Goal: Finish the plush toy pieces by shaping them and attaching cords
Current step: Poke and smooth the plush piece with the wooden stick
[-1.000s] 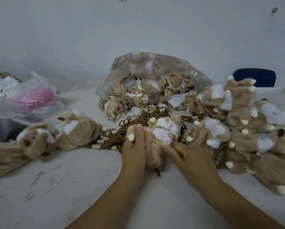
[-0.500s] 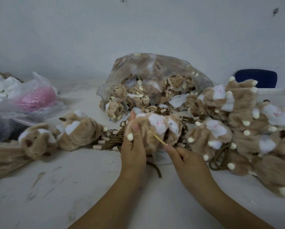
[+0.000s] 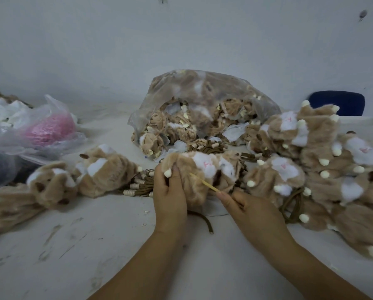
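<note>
- We saw the left hand [image 3: 170, 191] gripping the tan plush toy piece [image 3: 202, 167] by its left end, just above the table [image 3: 83, 245].
- The right hand [image 3: 252, 208] pinched a thin stick [image 3: 204, 184]. Its long axis ran up and left from the fingertips into the fur, so the piece lay just beyond that hand.
- A brown cord [image 3: 205, 220] trailed from under the left hand.
- Against a second before, we noted the piece lifted and turned white face up.

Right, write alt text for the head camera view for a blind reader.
A left hand grips a tan plush toy while the right hand holds a thin stick to it, with more toys heaped on the table.
</note>
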Demonstrator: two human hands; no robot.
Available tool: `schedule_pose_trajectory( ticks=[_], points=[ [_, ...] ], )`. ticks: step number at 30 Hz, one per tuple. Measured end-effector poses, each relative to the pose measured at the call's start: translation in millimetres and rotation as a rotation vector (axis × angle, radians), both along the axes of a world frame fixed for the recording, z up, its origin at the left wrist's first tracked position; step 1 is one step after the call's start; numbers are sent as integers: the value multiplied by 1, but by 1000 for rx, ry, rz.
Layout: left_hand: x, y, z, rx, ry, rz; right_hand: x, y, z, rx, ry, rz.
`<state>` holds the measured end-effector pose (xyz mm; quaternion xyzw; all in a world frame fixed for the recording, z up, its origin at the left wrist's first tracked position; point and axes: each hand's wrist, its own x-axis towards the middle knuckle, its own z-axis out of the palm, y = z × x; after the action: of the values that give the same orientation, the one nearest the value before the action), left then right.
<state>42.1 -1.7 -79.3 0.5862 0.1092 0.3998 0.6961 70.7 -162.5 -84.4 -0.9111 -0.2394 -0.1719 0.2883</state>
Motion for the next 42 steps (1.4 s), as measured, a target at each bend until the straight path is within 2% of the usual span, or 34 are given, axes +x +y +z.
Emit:
schedule_pose_trajectory(
  ticks=[2,6,9,11,14,17,22,24,30,34,36,40,42],
  points=[
    [-1,-1,2,87,-17,20,-2,3,-1,47,95,0],
    [-4,-8,3,281,-36,36,-5,10,-1,293,327,15],
    [-2,-10,0,351,-12,37,-5,11,-1,396,317,26],
    [-1,-11,-3,347,43,-56,-5,11,0,426,280,48],
    [-1,-14,-6,299,88,-248,-2,8,1,359,210,74],
    [-3,-15,-1,120,-27,-423,1,4,2,279,114,80],
    [0,-7,5,-133,-13,-410,4,1,-5,124,30,79],
    [2,-4,2,-125,6,-352,5,1,-6,124,24,100],
    [5,3,-4,106,-31,-198,5,1,-8,79,21,115],
    [7,3,-7,90,29,-120,4,3,-10,50,15,101],
    [8,0,-6,-3,62,-125,3,3,-12,63,25,112],
    [11,1,-2,-592,30,-396,7,4,-17,32,53,116],
    [9,3,0,-690,21,-511,11,4,-17,28,84,110]
  ],
)
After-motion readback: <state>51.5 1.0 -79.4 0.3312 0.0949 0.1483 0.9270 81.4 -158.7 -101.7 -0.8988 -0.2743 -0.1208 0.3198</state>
